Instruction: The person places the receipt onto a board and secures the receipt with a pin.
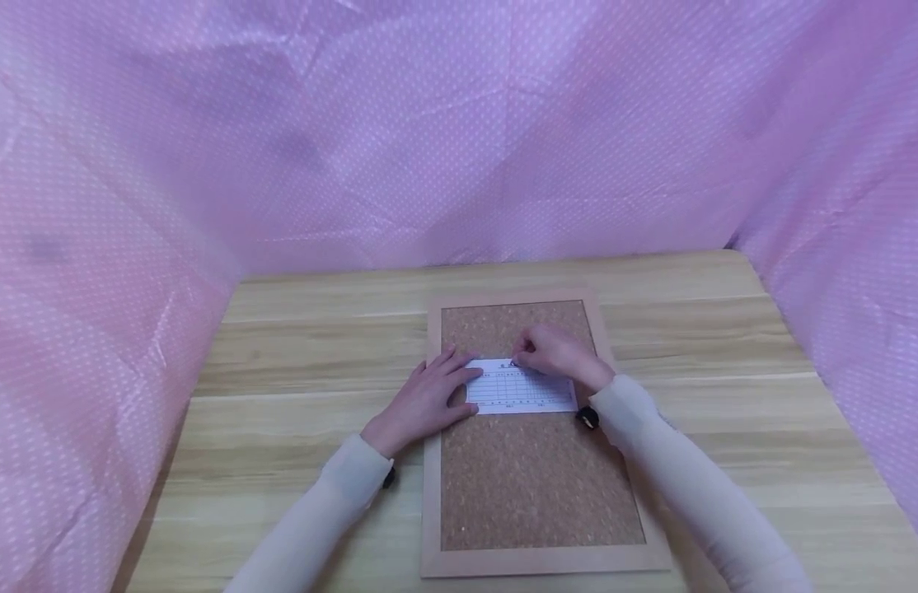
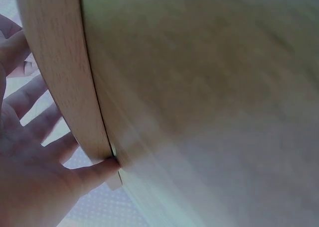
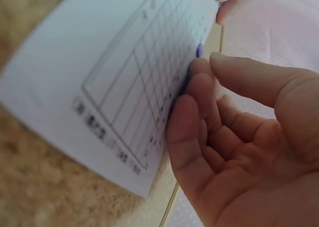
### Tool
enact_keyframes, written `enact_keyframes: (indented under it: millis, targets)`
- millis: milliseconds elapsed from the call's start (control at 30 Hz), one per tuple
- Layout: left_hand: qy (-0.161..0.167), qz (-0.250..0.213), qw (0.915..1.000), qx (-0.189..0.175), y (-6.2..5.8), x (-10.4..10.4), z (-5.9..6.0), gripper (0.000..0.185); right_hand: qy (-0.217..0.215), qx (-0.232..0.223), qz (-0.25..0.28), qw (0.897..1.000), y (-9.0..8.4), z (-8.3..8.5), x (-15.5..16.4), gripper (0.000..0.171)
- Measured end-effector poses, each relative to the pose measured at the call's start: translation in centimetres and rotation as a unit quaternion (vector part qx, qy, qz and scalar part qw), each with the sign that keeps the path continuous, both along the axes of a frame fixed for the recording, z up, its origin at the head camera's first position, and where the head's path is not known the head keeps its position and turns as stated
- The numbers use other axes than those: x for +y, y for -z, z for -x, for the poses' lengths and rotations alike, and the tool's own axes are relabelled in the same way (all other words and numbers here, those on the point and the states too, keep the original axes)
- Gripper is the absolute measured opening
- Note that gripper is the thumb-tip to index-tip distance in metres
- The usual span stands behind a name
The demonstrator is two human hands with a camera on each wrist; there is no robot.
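A white printed form (image 1: 503,394) with a ruled table lies across a wood-framed cork board (image 1: 540,486). My left hand (image 1: 429,391) rests over the form's left end, fingers spread and thumb out; the left wrist view shows its fingers by the wooden frame (image 2: 57,53). At the form's top edge, my right hand (image 1: 554,352) pinches a small purple push pin (image 3: 199,51) between thumb and fingertips. Most of the pin is hidden by the fingers. In the right wrist view the form's near corner lifts off the cork.
The board lies on a light wood-grain table (image 1: 303,346), its long side running away from me. Pink dotted cloth (image 1: 429,148) hangs behind the table and along both sides. A dark round object (image 1: 588,418) shows at the right wrist.
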State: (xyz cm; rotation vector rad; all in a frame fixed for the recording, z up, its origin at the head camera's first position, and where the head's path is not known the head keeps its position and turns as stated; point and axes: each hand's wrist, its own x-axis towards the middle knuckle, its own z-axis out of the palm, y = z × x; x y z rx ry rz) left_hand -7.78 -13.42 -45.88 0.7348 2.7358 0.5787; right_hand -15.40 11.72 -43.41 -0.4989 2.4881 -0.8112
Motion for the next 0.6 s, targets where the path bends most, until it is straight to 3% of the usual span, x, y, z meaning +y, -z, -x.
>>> enact_keyframes:
  millis: [167, 600]
  targets:
    - [-0.007, 0.0, 1.0, 0.004, 0.5, -0.2, 0.4, 0.061, -0.011, 0.022, 0.049, 0.998, 0.3, -0.2, 0.8, 0.016]
    - [-0.008, 0.011, 0.9997, 0.019, 0.2, -0.8, -0.1, 0.065, 0.051, 0.096, 0.12, 0.987, -0.3, -2.7, 4.4, 0.029]
